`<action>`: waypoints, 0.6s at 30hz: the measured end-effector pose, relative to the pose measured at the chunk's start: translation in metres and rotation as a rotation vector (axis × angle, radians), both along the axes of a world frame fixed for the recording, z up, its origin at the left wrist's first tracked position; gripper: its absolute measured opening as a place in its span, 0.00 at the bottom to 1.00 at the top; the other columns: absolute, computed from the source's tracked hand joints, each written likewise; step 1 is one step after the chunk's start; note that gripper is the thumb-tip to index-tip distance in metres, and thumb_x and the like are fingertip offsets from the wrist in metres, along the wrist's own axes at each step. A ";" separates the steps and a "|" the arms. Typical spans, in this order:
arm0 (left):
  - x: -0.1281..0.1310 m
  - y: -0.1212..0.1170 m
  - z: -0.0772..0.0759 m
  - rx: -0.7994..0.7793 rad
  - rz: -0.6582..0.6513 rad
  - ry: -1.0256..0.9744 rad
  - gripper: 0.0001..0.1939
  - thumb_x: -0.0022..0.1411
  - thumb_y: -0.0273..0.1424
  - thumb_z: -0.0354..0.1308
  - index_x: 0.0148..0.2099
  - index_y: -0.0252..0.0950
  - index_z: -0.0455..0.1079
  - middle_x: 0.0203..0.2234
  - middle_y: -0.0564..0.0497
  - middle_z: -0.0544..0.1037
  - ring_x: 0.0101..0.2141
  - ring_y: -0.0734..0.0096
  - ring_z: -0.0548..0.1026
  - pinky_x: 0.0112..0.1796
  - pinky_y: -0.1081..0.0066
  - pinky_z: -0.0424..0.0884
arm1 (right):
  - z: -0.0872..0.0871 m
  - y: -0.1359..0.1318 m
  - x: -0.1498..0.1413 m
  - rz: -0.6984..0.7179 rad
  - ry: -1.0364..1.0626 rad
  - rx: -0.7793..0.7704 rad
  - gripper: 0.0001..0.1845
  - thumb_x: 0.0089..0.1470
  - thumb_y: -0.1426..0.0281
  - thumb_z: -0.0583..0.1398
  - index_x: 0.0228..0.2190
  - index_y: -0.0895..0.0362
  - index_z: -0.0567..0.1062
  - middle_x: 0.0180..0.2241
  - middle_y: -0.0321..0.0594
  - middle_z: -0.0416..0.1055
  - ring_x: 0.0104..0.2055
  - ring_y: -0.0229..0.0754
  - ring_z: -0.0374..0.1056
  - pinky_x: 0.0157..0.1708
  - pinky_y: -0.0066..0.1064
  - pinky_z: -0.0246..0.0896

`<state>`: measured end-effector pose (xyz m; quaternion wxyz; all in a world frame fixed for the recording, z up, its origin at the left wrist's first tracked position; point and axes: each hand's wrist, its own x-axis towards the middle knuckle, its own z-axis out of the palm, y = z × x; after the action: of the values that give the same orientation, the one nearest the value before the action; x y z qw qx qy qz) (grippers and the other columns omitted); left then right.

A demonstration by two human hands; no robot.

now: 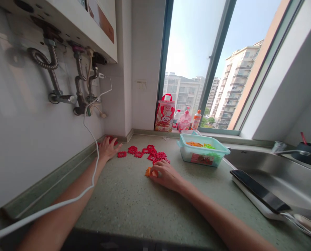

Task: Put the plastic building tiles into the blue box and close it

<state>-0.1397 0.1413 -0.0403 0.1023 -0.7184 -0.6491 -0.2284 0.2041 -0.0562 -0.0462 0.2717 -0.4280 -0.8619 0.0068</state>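
My left hand (107, 149) reaches to the corner of the counter, its fingers spread over red plastic pieces (113, 141) by the wall; the palm hides part of them. My right hand (166, 175) is low over the counter, thumb and fingers closed on an orange plastic building piece (147, 172). Between the hands and just beyond them lie several red toothed, square-shaped building pieces (139, 154), some overlapping. A light-blue plastic tub (183, 153) stands to the right of them, with orange pieces (194, 144) and green pieces (209, 146) inside.
A white cable (94, 170) hangs across my left forearm. On the right are a steel sink (270, 164) and a cleaver (260, 191) lying on a white board at its edge. A red bag (165, 116) and bottles (185, 121) line the windowsill.
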 end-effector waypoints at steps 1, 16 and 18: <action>-0.001 0.002 0.000 -0.005 0.031 -0.014 0.39 0.69 0.58 0.43 0.70 0.40 0.64 0.71 0.36 0.57 0.69 0.38 0.54 0.63 0.43 0.55 | 0.000 -0.001 0.001 -0.010 0.002 -0.013 0.08 0.58 0.64 0.68 0.39 0.53 0.80 0.39 0.43 0.77 0.46 0.47 0.71 0.47 0.35 0.65; -0.020 0.059 -0.003 -0.167 0.079 -0.046 0.47 0.60 0.61 0.55 0.69 0.32 0.60 0.58 0.33 0.72 0.55 0.38 0.71 0.52 0.51 0.67 | 0.062 0.001 0.093 -0.496 0.184 0.615 0.15 0.63 0.62 0.62 0.49 0.52 0.79 0.52 0.47 0.74 0.52 0.52 0.67 0.57 0.45 0.57; -0.017 0.055 0.000 -0.193 0.078 -0.034 0.44 0.60 0.61 0.54 0.67 0.34 0.64 0.57 0.34 0.73 0.55 0.37 0.70 0.52 0.50 0.67 | 0.070 0.002 0.125 -0.672 0.247 0.718 0.17 0.65 0.60 0.60 0.51 0.53 0.78 0.54 0.49 0.73 0.54 0.54 0.66 0.57 0.46 0.56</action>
<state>-0.1563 0.1959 -0.0406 0.0304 -0.6952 -0.6971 -0.1728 0.3287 -0.0543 0.0234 0.4888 -0.5573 -0.5861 -0.3271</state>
